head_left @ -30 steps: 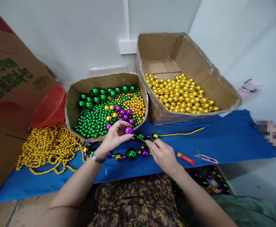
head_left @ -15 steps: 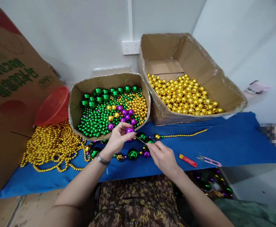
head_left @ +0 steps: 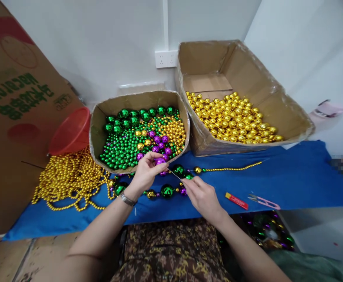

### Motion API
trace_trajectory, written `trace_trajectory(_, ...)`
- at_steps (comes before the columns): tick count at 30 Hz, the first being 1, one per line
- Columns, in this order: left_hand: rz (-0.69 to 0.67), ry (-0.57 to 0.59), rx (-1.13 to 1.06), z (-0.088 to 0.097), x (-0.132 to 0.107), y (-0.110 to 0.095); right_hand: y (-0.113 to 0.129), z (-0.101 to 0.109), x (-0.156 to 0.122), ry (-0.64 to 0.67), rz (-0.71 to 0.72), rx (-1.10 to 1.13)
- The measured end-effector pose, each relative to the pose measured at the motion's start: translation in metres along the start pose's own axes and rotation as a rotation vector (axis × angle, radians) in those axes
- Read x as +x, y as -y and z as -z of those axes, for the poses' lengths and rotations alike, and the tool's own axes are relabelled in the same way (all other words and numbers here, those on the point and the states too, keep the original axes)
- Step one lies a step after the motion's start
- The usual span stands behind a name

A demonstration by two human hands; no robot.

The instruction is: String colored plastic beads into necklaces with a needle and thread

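- Left hand (head_left: 145,172): we see thumb and fingers pinched around a purple ball (head_left: 159,161), practically no gap beyond the ball's width.
- Purple ball: held up above the table (head_left: 300,172), overlapping the near rim of the mixed-bead box (head_left: 96,156) in our view.
- Right hand (head_left: 204,198): fingertips closed tight on the near end of a thin needle (head_left: 174,173), or stiff wire; too fine for us to tell which.
- Needle slants up-left between the hands, far end at the left thumb, beside the ball. Whether it's inside the ball, we can't see.
- Under and behind the hands: bead string (head_left: 167,191) with green, purple and gold balls, lying on the table's blue cover, partly hidden.
- Gold bead tail (head_left: 233,169) stretches off to the right.
- Mixed-bead box: we count green, gold and purple, several sizes.
- Gold-ball box (head_left: 201,147): just right of it, bigger, gold balls only.
- Right of right hand: red-and-yellow lighter-like item (head_left: 237,201), then pink-handled snips (head_left: 264,201).
- Left side: heap of gold bead strands (head_left: 71,178), red basin (head_left: 70,135) tilted behind, printed carton (head_left: 13,98).
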State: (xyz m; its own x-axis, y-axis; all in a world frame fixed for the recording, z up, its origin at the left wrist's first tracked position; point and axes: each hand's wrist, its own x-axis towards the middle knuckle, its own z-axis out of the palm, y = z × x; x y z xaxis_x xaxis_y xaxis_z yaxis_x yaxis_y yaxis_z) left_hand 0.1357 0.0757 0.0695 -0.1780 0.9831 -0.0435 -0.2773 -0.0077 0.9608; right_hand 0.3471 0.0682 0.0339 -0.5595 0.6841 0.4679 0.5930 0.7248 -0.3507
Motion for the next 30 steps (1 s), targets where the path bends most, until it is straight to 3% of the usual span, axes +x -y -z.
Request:
trace_trajectory(8,0.039,-0.002,-0.034,0.0000,-0.0007,0.0003,0.0006,-0.0018,0.0016,-0.020,-0.017,0.049)
trace_trajectory(11,-0.006,0.000,0.002,0.0008,-0.0030,-0.0003,-0.0006,-0.0031,0.0013,-0.027,-0.018,0.081)
trace_trajectory(20,-0.033,0.106,-0.108,-0.0003,-0.0087,-0.0046,-0.0042,-0.0042,-0.0001,-0.075,-0.060,0.280)
trace_trajectory(30,0.010,0.132,-0.190,0.0027,-0.0095,-0.0023,0.0013,-0.0023,0.0011,-0.079,-0.061,0.374)
